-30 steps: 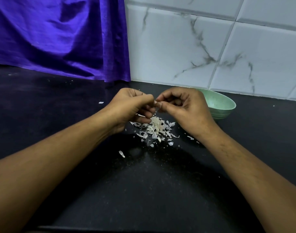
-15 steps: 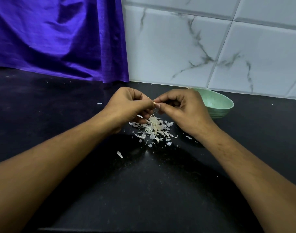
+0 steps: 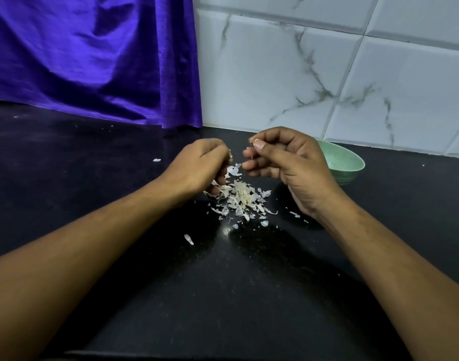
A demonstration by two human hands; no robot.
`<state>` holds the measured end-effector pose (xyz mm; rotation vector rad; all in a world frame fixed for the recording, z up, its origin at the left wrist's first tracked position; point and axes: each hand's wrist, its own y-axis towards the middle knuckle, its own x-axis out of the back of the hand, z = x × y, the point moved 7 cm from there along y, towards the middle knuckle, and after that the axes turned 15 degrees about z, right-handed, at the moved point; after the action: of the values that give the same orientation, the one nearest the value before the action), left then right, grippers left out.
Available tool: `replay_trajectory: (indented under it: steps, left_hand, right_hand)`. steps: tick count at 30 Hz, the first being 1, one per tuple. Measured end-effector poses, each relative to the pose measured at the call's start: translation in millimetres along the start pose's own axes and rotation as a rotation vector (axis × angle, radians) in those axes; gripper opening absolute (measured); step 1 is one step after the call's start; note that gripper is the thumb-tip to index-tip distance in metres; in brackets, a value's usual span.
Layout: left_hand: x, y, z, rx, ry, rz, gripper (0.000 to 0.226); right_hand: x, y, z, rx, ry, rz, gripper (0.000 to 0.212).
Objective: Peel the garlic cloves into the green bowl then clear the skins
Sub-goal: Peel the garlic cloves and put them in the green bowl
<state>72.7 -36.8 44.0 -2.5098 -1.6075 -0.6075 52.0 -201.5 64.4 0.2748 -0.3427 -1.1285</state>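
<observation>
My left hand (image 3: 199, 166) is curled over the pile of garlic skins (image 3: 240, 200). It is closed around a garlic clove (image 3: 230, 153), of which only a pale tip shows at the fingertips. My right hand (image 3: 288, 162) is a short gap to its right, thumb and forefinger pinching a thin strip of garlic skin (image 3: 253, 149). A loose white flake (image 3: 235, 169) sits between the two hands above the pile. The green bowl (image 3: 347, 162) stands behind my right hand, partly hidden by it; I cannot see what is in it.
The black counter (image 3: 223, 295) runs back to a white marble-tiled wall (image 3: 301, 74). A purple cloth (image 3: 93, 61) hangs at the back left. Stray skin flakes (image 3: 188, 239) lie around the pile, one more flake (image 3: 156, 160) lies further left.
My hands, joined at the fingertips before, have pulled apart. The right hand moved up and to the right with a strip of skin, and a flake has come loose between them.
</observation>
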Motion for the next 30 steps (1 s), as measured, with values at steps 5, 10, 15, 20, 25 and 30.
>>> replay_trajectory:
  steps: [5, 10, 15, 20, 25, 30]
  left_hand:
    - [2.5, -0.6, -5.7, -0.056, 0.196, -0.011, 0.045]
    - [8.4, 1.2, -6.8, -0.069, 0.289, -0.051, 0.032]
    - [10.1, -0.9, -7.5, -0.079, 0.307, -0.082, 0.01]
    - [14.2, -3.8, -10.6, -0.08, 0.342, -0.129, 0.038]
    - [11.7, -1.2, -9.6, -0.091, 0.392, -0.106, 0.035]
    - [11.1, 2.0, -5.7, -0.096, 0.41, -0.095, 0.025]
  right_hand:
    - [-0.5, -0.9, -4.1, -0.021, -0.023, -0.02, 0.011]
    - [2.7, -1.8, -3.8, -0.036, -0.099, -0.037, 0.012]
    - [5.7, -0.3, -5.6, -0.032, -0.15, -0.055, 0.008]
    - [7.3, -1.1, -5.8, -0.041, -0.164, -0.061, 0.01]
    - [8.8, -2.0, -2.0, -0.018, -0.133, -0.093, 0.01]
    - [4.8, -0.1, -0.8, -0.007, -0.179, -0.059, 0.014]
